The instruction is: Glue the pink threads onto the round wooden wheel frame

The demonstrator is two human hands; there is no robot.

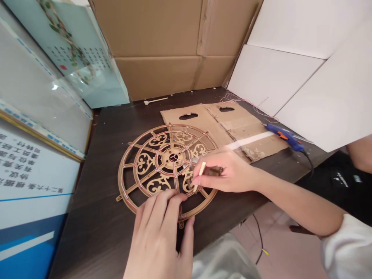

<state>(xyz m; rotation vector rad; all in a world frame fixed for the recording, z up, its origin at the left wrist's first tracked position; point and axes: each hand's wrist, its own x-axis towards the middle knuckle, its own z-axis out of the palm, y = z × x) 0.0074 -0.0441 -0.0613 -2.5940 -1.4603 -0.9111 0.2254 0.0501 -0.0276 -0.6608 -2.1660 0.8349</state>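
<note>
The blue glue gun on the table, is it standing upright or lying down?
Lying down: the blue glue gun rests low along the right edge of the flat cardboard, with its orange trigger showing sideways.

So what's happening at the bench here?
The right hand holds a pale stick between thumb and fingers, down at a round openwork frame with thin reddish wire on it. The left hand is at the frame's near rim. A blue glue gun lies to the right, in neither hand. What the stick's tip touches isn't clear.
</note>
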